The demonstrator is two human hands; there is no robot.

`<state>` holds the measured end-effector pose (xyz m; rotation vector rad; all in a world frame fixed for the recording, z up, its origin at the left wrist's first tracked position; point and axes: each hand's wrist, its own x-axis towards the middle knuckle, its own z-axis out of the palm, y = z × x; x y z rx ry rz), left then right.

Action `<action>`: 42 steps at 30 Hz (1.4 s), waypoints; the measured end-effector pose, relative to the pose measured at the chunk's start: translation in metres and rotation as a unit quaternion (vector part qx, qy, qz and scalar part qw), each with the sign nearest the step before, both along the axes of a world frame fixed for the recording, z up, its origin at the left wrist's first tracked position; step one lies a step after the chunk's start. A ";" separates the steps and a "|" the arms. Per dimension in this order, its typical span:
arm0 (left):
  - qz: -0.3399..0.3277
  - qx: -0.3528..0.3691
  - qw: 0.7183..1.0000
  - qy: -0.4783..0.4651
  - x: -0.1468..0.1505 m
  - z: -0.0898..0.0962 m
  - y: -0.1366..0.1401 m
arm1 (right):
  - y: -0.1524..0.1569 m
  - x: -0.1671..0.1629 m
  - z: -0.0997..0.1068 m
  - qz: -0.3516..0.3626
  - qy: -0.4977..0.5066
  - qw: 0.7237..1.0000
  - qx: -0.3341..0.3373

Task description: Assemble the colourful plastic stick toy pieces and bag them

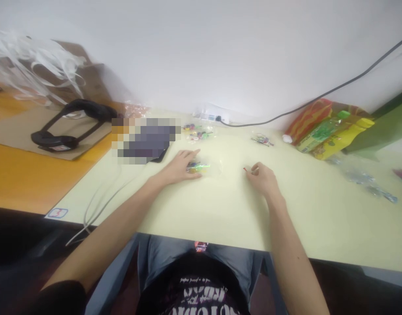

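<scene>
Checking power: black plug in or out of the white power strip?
In, it seems: plug sits against the power strip, no gap visible.

Packet [205, 167] at left hand [179, 168]; cable [266, 124] behind

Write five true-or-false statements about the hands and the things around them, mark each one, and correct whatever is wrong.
1. The left hand is at a clear packet with coloured pieces inside. True.
2. The right hand is flat on the table with its fingers spread. False: the right hand is curled, pinching a small red-tipped piece.
3. The yellow packet is to the left of both hands. False: the yellow packet is to the right of both.
4. A black frame is on flat brown cardboard at the left of the picture. True.
5. The two hands are touching each other. False: they are apart, with bare table between them.
</scene>
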<state>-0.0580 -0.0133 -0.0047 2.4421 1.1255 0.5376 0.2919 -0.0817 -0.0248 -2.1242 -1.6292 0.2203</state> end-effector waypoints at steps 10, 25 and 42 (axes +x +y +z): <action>-0.003 -0.001 1.000 -0.001 -0.001 -0.001 0.000 | 0.004 -0.007 0.005 0.045 0.087 0.994 0.051; -0.009 0.003 1.000 -0.004 -0.001 -0.002 0.001 | 0.003 -0.029 0.020 0.083 0.202 0.945 0.246; -0.004 0.001 1.000 0.000 -0.002 0.001 0.001 | 0.004 -0.039 0.020 0.130 0.222 0.930 0.263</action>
